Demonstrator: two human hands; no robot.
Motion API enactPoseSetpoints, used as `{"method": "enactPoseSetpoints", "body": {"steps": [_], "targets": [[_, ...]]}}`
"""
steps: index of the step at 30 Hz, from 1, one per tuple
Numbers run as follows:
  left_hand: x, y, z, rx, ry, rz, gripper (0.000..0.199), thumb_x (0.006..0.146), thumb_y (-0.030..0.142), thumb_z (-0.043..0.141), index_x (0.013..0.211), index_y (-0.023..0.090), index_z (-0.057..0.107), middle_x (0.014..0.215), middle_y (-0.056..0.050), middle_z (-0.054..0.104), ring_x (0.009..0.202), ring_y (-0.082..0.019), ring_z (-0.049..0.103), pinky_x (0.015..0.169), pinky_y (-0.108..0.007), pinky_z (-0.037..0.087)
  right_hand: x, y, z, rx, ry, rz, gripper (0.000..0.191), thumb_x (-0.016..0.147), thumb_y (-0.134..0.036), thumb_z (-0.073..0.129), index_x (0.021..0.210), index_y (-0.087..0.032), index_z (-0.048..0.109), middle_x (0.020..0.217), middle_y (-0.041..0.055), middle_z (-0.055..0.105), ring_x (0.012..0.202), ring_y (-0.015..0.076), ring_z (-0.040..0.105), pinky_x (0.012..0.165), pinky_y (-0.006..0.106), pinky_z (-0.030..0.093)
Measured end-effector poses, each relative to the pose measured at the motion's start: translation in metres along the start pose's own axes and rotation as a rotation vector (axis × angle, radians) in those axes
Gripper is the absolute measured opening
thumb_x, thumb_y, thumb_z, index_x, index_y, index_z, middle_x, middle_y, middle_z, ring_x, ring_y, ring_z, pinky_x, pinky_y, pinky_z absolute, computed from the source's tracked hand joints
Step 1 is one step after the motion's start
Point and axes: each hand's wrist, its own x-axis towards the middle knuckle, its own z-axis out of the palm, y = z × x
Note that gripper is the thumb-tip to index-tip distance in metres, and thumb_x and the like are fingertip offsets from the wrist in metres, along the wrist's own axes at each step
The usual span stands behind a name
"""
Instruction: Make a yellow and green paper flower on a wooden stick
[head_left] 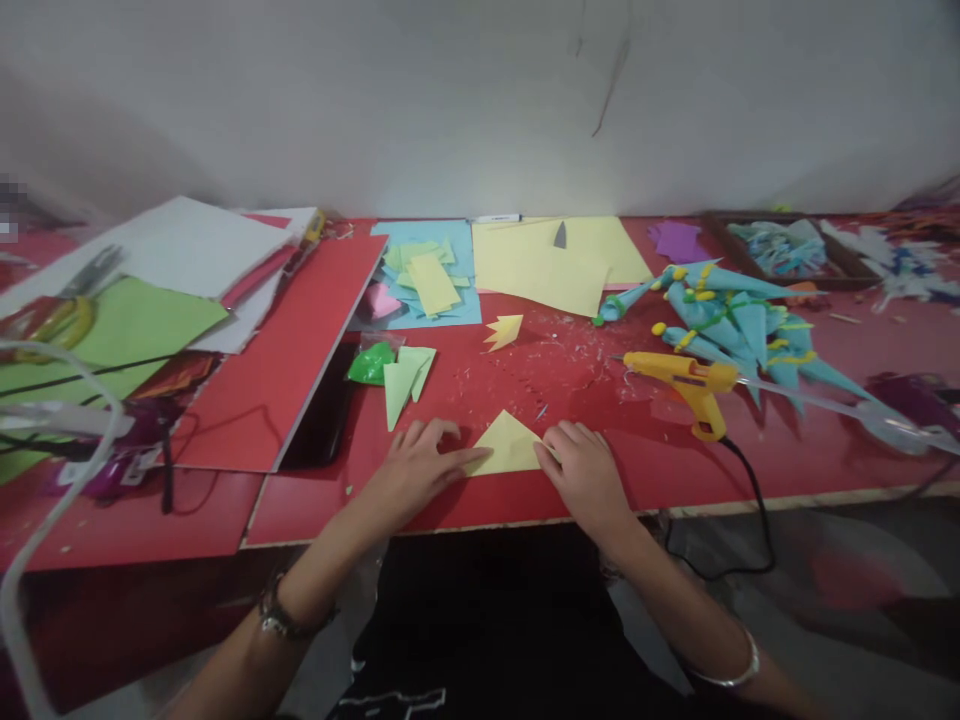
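Observation:
A pale yellow sheet of paper [505,446], folded into a triangle, lies on the red table with its point facing away from me. My left hand [421,462] is at its left corner, thumb along the lower edge and fingers curled. At the right corner, my right hand [582,462] holds the paper between thumb and bent fingers. Just beyond the triangle sits a small yellow crown-shaped paper cutout [504,331]. Light green folded paper pieces [405,380] rest ahead of my left hand, beside a green lump in a plastic bag [373,363].
A yellow glue gun [686,380] with a black cord lies at right, near blue paper cones [731,320]. Yellow sheets [547,265] and a blue sheet [469,308] with paper scraps lie behind. A red board [270,370] partly covers a black phone-like object [321,430]; scissors [71,325] are far left.

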Motion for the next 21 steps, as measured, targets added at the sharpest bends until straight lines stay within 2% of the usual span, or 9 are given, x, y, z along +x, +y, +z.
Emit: {"method": "enactPoseSetpoints", "body": {"steps": [2,4,8,12,15,21], "targets": [[0.0,-0.001,-0.002,0.016,-0.005,0.006,0.036,0.085,0.028,0.041,0.114,0.049,0.045,0.119,0.0,0.042,0.105,-0.021,0.037,0.089,-0.043,0.032,-0.001,-0.003,-0.002,-0.022,0.051,-0.006,0.013,0.083,-0.024,0.046,0.081,-0.015,0.056,0.074,0.0051,0.057,0.071,0.0187,0.046,0.064,0.03,0.03],[0.001,-0.001,-0.004,0.018,-0.022,0.025,0.035,0.085,0.03,0.04,0.114,0.049,0.044,0.128,0.002,0.036,0.113,-0.022,0.032,0.093,-0.045,0.029,-0.003,-0.007,-0.005,-0.055,0.097,-0.1,0.019,0.083,-0.018,0.045,0.098,-0.016,0.056,0.082,0.0069,0.057,0.076,0.0197,0.046,0.07,0.032,0.031],[0.002,-0.002,-0.008,0.005,-0.047,0.056,0.036,0.086,0.03,0.039,0.117,0.045,0.044,0.134,0.001,0.031,0.118,-0.023,0.028,0.095,-0.045,0.029,-0.007,-0.017,-0.007,0.026,0.064,-0.416,0.028,0.084,-0.011,0.04,0.101,-0.024,0.058,0.084,0.0038,0.056,0.076,0.0159,0.045,0.088,0.037,0.028],[0.003,-0.004,-0.008,0.01,-0.06,0.086,0.037,0.086,0.03,0.039,0.12,0.044,0.042,0.136,0.0,0.029,0.119,-0.023,0.026,0.096,-0.046,0.029,-0.007,-0.023,-0.004,0.051,0.029,-0.566,0.034,0.084,-0.012,0.041,0.111,-0.028,0.054,0.086,0.0043,0.056,0.08,0.0171,0.044,0.087,0.036,0.031],[0.003,-0.006,-0.008,0.013,-0.051,0.097,0.037,0.086,0.032,0.038,0.121,0.044,0.04,0.136,0.001,0.029,0.119,-0.023,0.025,0.097,-0.045,0.029,-0.007,-0.022,-0.004,0.048,0.005,-0.577,0.035,0.083,-0.014,0.043,0.113,-0.029,0.054,0.09,0.0058,0.056,0.082,0.0181,0.044,0.08,0.034,0.035],[0.002,-0.005,-0.01,0.001,-0.076,0.084,0.037,0.086,0.034,0.036,0.122,0.046,0.038,0.137,0.003,0.027,0.117,-0.022,0.026,0.096,-0.044,0.029,-0.016,-0.004,-0.007,0.043,0.0,-0.481,0.036,0.08,-0.011,0.047,0.108,-0.031,0.058,0.101,0.0061,0.056,0.088,0.019,0.045,0.078,0.034,0.038]]}}
